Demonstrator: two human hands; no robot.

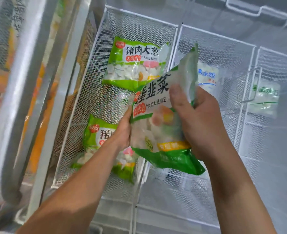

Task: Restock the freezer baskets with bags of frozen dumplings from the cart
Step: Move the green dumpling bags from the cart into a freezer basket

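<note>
You are leaning over the freezer [240, 17], whose white mesh baskets sit side by side. The left basket [95, 92] carries two green dumpling bags: the far bag [132, 63] lies flat near its back edge, and the near bag [99, 141] lies toward its front edge, partly hidden under your left forearm. The middle basket [220, 53] holds a pale blue-printed bag [208, 78] against its back right corner, and the right basket [274, 68] holds a pale green-printed bag [265, 98] seen through the mesh.

Both your forearms reach forward and up from the bottom edge of the view, converging on the held bag [163, 119]. That green dumpling bag hangs tilted above the wire divider between the left and middle baskets, its top edge pointing away from you and to the right, its bottom seam toward you.

Your right hand [201, 122] has its grip clamped on the bag's right edge, thumb laid across the printed face and fingers wrapped behind. Your left hand [124, 132] supports the bag's left edge; its grip is closed on that edge, thumb tip showing at the front and fingers hidden behind the bag.
</note>
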